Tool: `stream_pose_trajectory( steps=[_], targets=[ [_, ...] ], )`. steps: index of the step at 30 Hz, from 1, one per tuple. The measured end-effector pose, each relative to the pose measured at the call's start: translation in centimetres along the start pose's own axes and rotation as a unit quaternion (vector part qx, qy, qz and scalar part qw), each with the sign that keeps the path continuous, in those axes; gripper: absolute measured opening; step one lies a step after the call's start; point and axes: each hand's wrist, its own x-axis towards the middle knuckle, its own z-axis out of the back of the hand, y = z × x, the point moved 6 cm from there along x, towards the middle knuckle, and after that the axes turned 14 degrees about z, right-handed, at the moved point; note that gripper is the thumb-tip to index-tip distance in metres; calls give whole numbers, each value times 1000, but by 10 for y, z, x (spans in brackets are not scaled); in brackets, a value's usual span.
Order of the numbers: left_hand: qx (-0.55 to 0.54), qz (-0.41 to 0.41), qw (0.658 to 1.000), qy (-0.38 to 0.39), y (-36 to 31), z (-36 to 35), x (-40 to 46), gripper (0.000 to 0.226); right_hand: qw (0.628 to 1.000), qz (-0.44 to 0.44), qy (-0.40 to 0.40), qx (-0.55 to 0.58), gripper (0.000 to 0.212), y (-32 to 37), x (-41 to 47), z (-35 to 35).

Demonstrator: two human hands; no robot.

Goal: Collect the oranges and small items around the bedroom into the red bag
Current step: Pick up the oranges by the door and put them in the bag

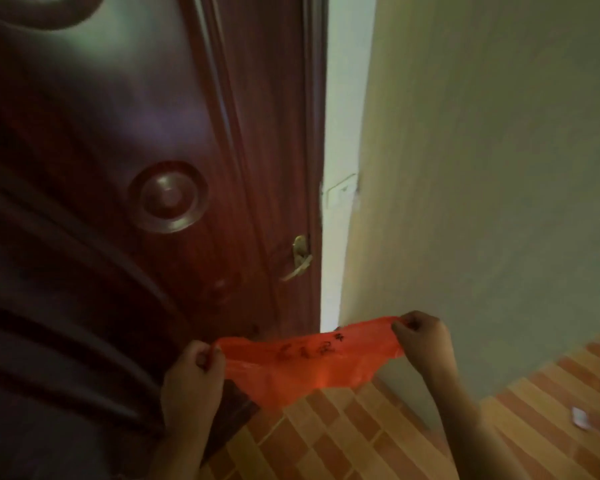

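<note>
Print on red bag point(302, 362) blurred; both hands pinch it.

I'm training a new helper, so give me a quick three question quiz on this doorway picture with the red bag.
1. True or false: both hands grip the red bag.
2. Which item lies on the tiled floor at right? A) orange B) small white item C) shoe
3. Fill in: the brass ____ sits at the door's right edge.

Key: 1 true: left hand and right hand stretch it between them. 2 B, small white item. 3 handle.
</note>
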Motion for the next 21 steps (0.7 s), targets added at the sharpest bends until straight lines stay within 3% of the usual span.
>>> stream_pose_trajectory(
  steps=[5,13,21],
  targets=[
    [-17,-55,994,92,-30,-29,37,14,995,-53,-78,-16,19,-4,-19,40],
    [-82,-130,960,234,-84,-108,27,13,978,-125,-154,-65,10,-11,-76,74],
    [-46,-145,935,321,-115,-184,-9,27,963,-200,-167,-68,8,-74,-97,92]
  ],
)
